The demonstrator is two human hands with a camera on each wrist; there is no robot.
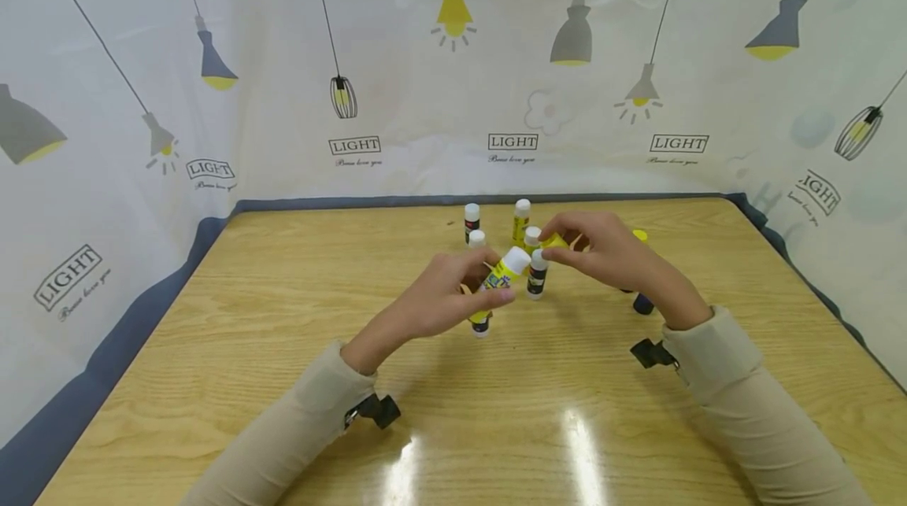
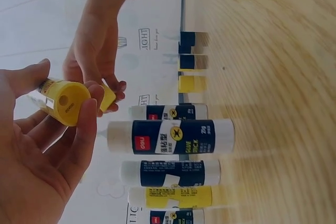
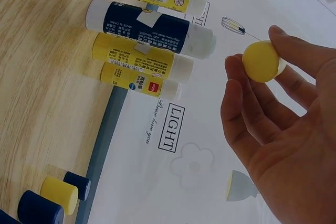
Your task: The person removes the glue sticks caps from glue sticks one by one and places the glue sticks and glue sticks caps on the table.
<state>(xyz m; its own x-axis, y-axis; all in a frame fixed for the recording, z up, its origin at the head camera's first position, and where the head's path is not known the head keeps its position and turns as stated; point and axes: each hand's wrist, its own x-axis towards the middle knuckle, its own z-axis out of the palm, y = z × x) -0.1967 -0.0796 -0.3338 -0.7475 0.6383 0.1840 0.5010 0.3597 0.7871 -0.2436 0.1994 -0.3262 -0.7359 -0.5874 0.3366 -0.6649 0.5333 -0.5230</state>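
My left hand (image 1: 442, 297) grips a yellow glue stick (image 1: 498, 282) with a white upper end, tilted up and to the right. Its yellow base (image 2: 72, 103) faces the left wrist camera. To the right, my right hand (image 1: 602, 250) pinches a small yellow cap (image 3: 261, 61) between thumb and fingers, held apart from the glue stick. Close by the hands, navy glue sticks (image 1: 536, 279) and yellow ones (image 3: 136, 56) stand upright on the table. One navy glue stick (image 1: 480, 325) is mostly hidden behind my left hand in the head view.
Loose navy caps (image 3: 42, 207) and a yellow cap (image 3: 59, 195) stand on the wooden table (image 1: 283, 286) at the right, partly behind my right forearm in the head view. A printed cloth (image 1: 425, 97) hangs behind the table and at its sides.
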